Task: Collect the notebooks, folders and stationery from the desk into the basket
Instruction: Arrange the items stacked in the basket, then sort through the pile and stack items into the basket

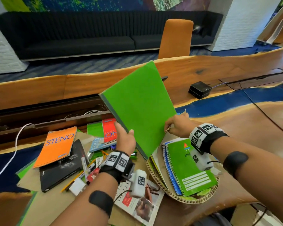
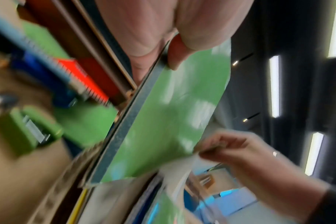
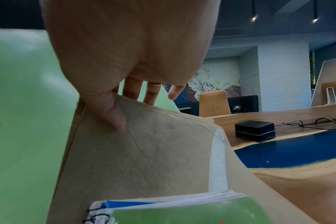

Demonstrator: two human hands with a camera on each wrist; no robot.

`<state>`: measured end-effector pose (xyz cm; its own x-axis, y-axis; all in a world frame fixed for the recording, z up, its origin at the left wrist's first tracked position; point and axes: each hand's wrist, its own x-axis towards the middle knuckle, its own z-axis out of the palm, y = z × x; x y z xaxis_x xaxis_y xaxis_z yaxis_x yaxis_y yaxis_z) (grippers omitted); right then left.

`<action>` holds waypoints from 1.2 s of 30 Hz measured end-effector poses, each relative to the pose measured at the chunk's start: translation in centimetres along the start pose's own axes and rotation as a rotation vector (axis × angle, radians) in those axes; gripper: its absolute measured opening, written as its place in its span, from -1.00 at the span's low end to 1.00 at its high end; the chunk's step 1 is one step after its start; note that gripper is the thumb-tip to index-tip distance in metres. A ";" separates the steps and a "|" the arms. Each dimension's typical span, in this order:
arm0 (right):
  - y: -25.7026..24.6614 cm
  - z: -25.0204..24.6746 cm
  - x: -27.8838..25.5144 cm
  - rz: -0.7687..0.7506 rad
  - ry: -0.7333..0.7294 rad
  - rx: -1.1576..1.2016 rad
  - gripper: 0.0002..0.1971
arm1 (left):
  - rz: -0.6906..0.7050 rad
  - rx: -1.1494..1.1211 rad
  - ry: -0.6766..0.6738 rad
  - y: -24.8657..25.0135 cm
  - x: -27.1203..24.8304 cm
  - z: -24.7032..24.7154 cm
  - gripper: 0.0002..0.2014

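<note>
My left hand (image 1: 126, 134) grips a large green folder (image 1: 137, 108) by its dark spine edge and holds it tilted above the desk, its lower corner over the woven basket (image 1: 155, 178). In the left wrist view the thumb (image 2: 175, 60) presses on the green folder (image 2: 163, 121). My right hand (image 1: 170, 128) pinches the top edge of a brown card folder (image 3: 144, 151) that stands in the basket, thumb (image 3: 115, 119) in front and fingers behind. A green spiral notebook (image 1: 189, 168) lies in the basket on a blue one.
Left of the basket a pile lies on the desk: an orange STENO pad (image 1: 57, 145), a black notebook (image 1: 60, 167), a red pad (image 1: 109, 129), pens and pencils (image 1: 87, 168), a magazine (image 1: 137, 203). A black box (image 1: 199, 89) sits behind. A white cable (image 1: 10, 160) runs at the left.
</note>
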<state>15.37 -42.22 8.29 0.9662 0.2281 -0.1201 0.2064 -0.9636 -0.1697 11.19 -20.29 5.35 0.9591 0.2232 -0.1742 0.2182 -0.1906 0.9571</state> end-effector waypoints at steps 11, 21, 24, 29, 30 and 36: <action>-0.4 -0.5 0.5 -0.039 -0.002 0.033 -0.78 | -0.265 0.304 -0.305 -6.2 -1.0 7.4 -0.16; -0.9 1.9 2.1 -0.098 0.065 0.040 -0.72 | -0.349 0.352 -0.471 -9.9 0.3 8.8 -0.26; 0.4 2.7 1.5 -0.071 0.144 0.135 -0.52 | -0.327 0.215 -0.496 -11.9 1.6 8.9 -0.42; 4.2 6.0 -0.1 0.223 -0.005 0.100 -0.42 | -0.316 0.105 -0.438 -10.5 0.9 7.8 0.01; 4.8 6.8 -0.6 0.305 -0.051 0.070 -0.41 | -0.313 0.138 -0.423 -10.9 1.0 7.9 0.06; 5.7 9.1 -2.2 0.449 -0.163 0.092 -0.50 | -0.209 0.395 -0.404 -11.1 1.0 8.0 0.04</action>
<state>12.99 -46.95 -1.36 0.9184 -0.1817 -0.3516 -0.2470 -0.9573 -0.1505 11.16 -25.58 -7.33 0.8645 -0.0724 -0.4975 0.3854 -0.5400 0.7483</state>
